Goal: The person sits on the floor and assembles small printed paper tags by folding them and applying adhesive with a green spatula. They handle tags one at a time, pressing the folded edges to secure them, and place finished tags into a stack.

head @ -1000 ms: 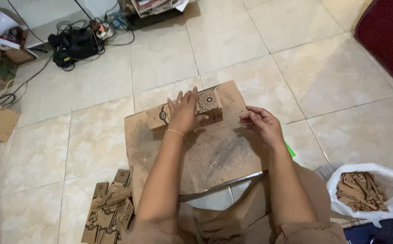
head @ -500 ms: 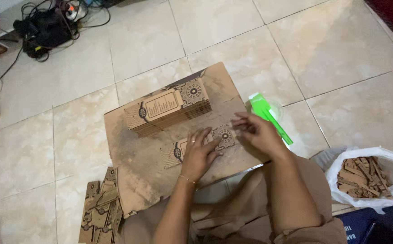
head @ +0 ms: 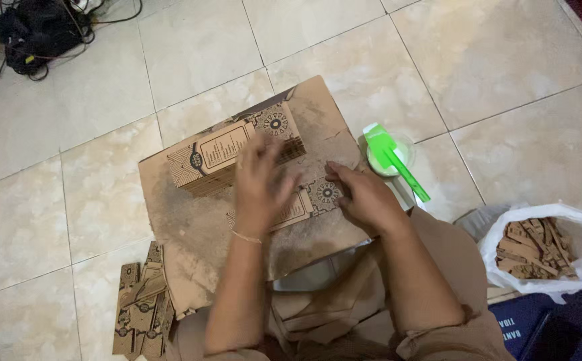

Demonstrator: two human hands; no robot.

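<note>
Head view, the only one here: a person sits on a tiled floor (head: 491, 87) with a large sheet of brown cardboard (head: 190, 220) laid across the lap as a work surface. On it lies a flat printed carton blank (head: 304, 204), brown with dark round ornaments. The left hand (head: 261, 184) hovers or rests on the blank's left part with fingers spread loosely (it is motion-blurred, so whether it presses down cannot be told). The right hand (head: 364, 197) lies on the blank's right end, fingers close together and flat beside the ornament, pinning rather than pinching. Just behind the left hand, further up the cardboard, sits a stack of finished flat cartons (head: 230, 157), apart from the blank in hand.

To the right of the cardboard, on the floor, a small round tub (head: 379, 160) carries a green spatula (head: 398, 167) across it. A white plastic bag (head: 571, 267) of brown offcuts stands near the right knee, and more printed blanks (head: 142, 311) lie at the lower left. A tangle of black cables (head: 40, 30) sits well away at the top left.

As a judgement, the step in hand is folding or pressing one blank flat; the next move calls for holding one end firm while the other hand runs along the fold.
</note>
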